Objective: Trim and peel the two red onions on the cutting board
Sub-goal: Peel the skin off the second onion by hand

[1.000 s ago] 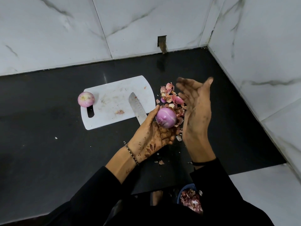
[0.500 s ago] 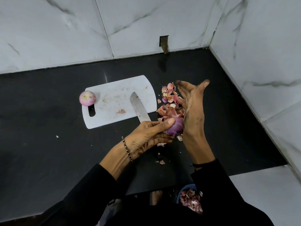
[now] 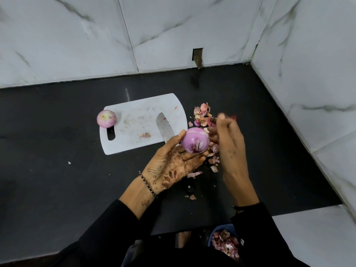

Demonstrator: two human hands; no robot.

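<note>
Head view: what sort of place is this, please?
Probably a home kitchen corner: a black counter meets marble-look wall tiles, and a white cutting board with a knife on it lies beside onion peels.

Black counter [image 3: 57,170], white marble walls [image 3: 77,35], blue bowl [image 3: 221,227].

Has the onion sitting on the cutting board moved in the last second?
No. The onion still sits on the far left corner of the cutting board.
</note>
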